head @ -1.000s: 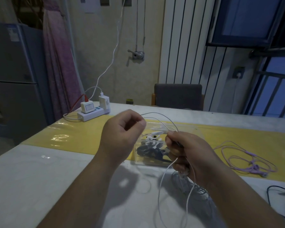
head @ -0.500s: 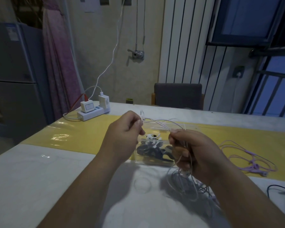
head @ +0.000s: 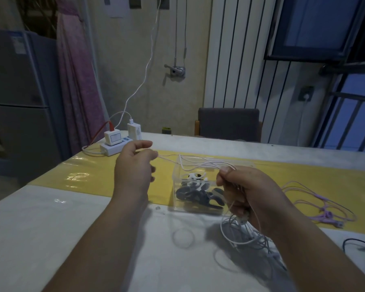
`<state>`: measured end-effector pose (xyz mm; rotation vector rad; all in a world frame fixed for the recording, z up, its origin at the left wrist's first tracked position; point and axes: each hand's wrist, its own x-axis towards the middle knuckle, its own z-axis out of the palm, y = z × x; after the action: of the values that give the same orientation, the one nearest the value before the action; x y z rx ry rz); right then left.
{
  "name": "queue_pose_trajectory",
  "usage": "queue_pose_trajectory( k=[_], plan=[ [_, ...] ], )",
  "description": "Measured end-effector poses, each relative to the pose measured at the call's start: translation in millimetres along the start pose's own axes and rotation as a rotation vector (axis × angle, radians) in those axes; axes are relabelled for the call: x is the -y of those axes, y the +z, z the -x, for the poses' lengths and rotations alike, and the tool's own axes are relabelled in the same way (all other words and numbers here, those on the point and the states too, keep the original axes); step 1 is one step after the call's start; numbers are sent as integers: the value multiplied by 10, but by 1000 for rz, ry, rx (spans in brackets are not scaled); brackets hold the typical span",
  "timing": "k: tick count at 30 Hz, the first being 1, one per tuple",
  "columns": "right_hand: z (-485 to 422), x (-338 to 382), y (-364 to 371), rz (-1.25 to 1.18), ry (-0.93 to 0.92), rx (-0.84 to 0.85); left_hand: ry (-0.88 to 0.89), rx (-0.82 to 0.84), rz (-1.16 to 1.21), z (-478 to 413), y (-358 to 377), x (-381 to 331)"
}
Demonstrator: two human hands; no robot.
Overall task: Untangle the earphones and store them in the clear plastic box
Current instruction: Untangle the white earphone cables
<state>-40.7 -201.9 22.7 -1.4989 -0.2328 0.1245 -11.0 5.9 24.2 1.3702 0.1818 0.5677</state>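
Untangling is under way: left of the clear plastic box (head: 178, 182), the left hand (head: 135, 167) is pinching a strand of the white earphones (head: 200, 165) between thumb and fingertip, stretching it over the box toward the right hand (head: 247, 190), which is clutching the bunched loops at the box's right. The next move is probably calling for easing that strand gently out of the dangling tangle.
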Motion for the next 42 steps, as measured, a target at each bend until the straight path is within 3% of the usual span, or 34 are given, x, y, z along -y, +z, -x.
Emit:
queue_pose_trajectory(
  k=[4, 9, 12, 15, 20, 24, 27, 30, 38, 40, 42],
  plan=[
    [6, 9, 27, -14, 20, -15, 261, 60, -199, 74, 9, -12],
    [33, 25, 49, -53, 53, 3, 841, 325, -269, 262, 2, -62],
    [33, 26, 63, -51, 64, 13, 949, 469, -361, 320, 41, -43],
    [29, 25, 72, -39, 65, 19, 995, 501, -436, 335, 92, -7],
    [36, 21, 77, -46, 74, 8, 992, 577, -514, 290, 65, -10],
    [26, 16, 75, -34, 87, 16, 1002, 517, -568, 301, 107, 18],
    [32, 21, 64, -34, 91, 20, 810, 498, -479, 306, 112, 30],
    [29, 15, 60, -37, 94, 24, 669, 521, -555, 290, 96, 56],
    [16, 14, 55, -86, 102, 60, 715, 582, -775, 254, 125, 112],
    [14, 18, 37, -100, 87, 71, 624, 649, -660, 237, 126, 88],
    [18, 35, 4, -132, 67, 84, 449, 689, -402, 205, 98, 33]
  ],
)
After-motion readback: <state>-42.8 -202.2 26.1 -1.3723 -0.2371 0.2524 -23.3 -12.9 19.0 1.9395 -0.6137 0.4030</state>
